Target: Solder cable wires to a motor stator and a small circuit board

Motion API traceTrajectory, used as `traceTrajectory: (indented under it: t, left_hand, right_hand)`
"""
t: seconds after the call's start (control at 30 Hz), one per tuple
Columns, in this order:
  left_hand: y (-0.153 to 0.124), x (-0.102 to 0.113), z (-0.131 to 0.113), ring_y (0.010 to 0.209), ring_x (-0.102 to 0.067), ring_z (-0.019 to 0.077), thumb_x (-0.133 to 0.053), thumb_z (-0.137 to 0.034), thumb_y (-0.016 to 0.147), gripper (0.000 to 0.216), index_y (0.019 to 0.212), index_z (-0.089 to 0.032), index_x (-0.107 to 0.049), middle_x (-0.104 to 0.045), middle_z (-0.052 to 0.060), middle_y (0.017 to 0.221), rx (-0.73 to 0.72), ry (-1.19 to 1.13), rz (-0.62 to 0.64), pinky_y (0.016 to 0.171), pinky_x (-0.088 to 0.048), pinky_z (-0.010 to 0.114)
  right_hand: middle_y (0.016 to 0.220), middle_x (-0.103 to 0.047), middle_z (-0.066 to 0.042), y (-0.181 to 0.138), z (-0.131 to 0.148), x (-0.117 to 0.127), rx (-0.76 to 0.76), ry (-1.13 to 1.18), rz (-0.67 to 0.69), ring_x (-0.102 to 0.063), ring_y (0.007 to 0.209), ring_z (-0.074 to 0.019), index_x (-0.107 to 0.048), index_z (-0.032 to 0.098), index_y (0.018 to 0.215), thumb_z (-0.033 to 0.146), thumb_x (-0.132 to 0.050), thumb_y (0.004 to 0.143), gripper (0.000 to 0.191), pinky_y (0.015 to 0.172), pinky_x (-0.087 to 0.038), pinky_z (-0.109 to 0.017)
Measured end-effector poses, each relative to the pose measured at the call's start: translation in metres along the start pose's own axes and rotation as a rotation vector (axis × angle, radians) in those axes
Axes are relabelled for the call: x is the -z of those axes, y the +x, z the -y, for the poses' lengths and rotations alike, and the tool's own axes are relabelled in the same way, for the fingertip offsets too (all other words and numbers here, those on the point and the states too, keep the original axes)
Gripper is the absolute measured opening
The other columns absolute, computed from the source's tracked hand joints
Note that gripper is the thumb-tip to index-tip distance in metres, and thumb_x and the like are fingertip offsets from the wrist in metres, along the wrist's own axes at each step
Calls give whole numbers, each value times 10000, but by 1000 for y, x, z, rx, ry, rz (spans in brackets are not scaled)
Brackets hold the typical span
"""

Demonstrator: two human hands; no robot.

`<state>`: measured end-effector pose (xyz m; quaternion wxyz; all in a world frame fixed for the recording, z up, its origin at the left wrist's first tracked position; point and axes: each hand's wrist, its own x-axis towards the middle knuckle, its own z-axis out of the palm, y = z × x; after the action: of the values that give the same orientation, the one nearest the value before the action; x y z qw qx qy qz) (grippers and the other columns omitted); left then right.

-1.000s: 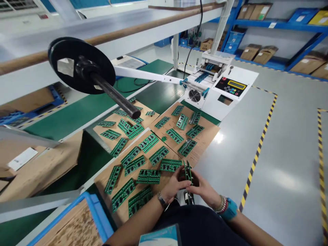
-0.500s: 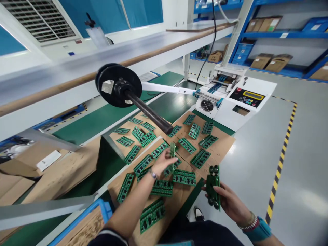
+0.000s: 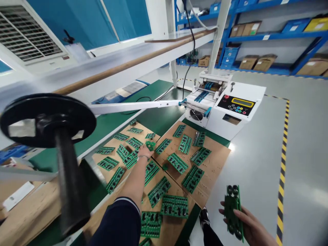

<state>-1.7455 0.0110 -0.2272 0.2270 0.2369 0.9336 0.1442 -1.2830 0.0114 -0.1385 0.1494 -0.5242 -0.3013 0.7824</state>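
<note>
My right hand (image 3: 247, 220) grips a green circuit board (image 3: 232, 213) with black round parts at both ends, held upright at the lower right, beyond the cardboard. Stretched far over the cardboard is my left hand (image 3: 145, 151), its fingers closed at a small green board piece (image 3: 150, 145) with rounded outlines; the fingertips are partly hidden. Around it lie many green circuit boards with rows of black components, among them one board (image 3: 177, 163) to its right and another board (image 3: 159, 191) nearer to me.
Cardboard sheets (image 3: 215, 155) cover the green bench. A white machine (image 3: 230, 112) with a keypad stands at its far end. A black reel holder (image 3: 69, 164) juts out close on the left, under a white shelf (image 3: 123, 71). Blue racks (image 3: 271, 36) hold boxes behind.
My left hand has reached farther forward and left over the boards. My right hand, still holding its board, appears lower and farther right. The view has shifted, and the reel holder looms larger.
</note>
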Motion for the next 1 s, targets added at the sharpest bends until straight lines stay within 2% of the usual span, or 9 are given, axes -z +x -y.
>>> traceTrajectory:
  t: [0.17,0.33,0.4,0.5,0.6,0.7,0.77,0.87,1.0]
  left_hand:
    - [11,-6,-13,1120,-444,268,-549,-336,828,391,1161,-143,-480,-446,113,1243,82,83,9,920,-376,495]
    - [5,7,-19,1141,-435,285,-578,-318,803,404,1143,-119,-487,-468,136,1228,60,3,27,942,-349,494]
    - [-17,8,-27,1238,-321,321,-587,-303,784,490,1200,-94,-434,-393,177,1305,-9,-70,18,1003,-281,474]
    - [-81,-5,-50,1288,-252,283,-560,-332,789,583,1287,-127,-337,-333,147,1369,-175,-236,101,1042,-254,383]
    - [-167,-32,-79,1092,-507,218,-630,-354,732,572,1242,-203,-419,-532,76,1206,-329,-418,381,919,-412,319]
    - [-231,-60,-107,1085,-503,237,-723,-303,642,741,1284,-216,-363,-438,120,1296,-386,-815,733,900,-423,359]
    - [-248,-71,-120,1103,-477,260,-767,-255,587,829,1294,-217,-336,-396,140,1313,-389,-947,751,916,-403,394]
    - [-249,-76,-125,1086,-481,267,-776,-213,564,877,1302,-197,-301,-418,156,1272,-339,-976,724,899,-410,404]
    - [-245,-73,-119,1095,-491,255,-773,-166,553,893,1299,-205,-283,-460,141,1244,-227,-1131,850,916,-403,384]
  right_hand:
    - [1241,-516,-112,17,24,15,11,-21,35,-480,1125,-324,-616,185,1044,470,-683,645,495,927,-412,-438]
    - [1217,-536,-125,29,45,20,-5,-24,70,-494,1113,-315,-616,176,1032,441,-674,667,455,926,-403,-440]
    - [1149,-583,-126,36,52,18,-15,16,121,-547,1043,-299,-618,174,1017,407,-667,684,409,895,-418,-437]
    - [1044,-634,-121,48,59,11,-33,81,234,-600,941,-270,-613,165,1003,356,-650,708,354,850,-437,-431]
    - [1046,-631,-114,59,60,0,-32,103,339,-594,954,-257,-602,166,1010,310,-657,701,345,865,-426,-436]
    - [1098,-609,-93,66,61,-13,-6,103,392,-565,1012,-245,-582,188,1045,268,-693,660,409,917,-396,-420]
    - [1139,-587,-75,67,64,-22,37,82,419,-543,1048,-230,-564,205,1073,240,-703,649,448,953,-369,-400]
    - [1150,-576,-62,67,68,-32,83,11,454,-536,1052,-222,-535,218,1108,214,-717,636,506,966,-355,-396]
    - [1093,-601,-60,65,67,-41,82,-73,472,-547,1014,-222,-518,205,1128,252,-732,615,557,947,-368,-393]
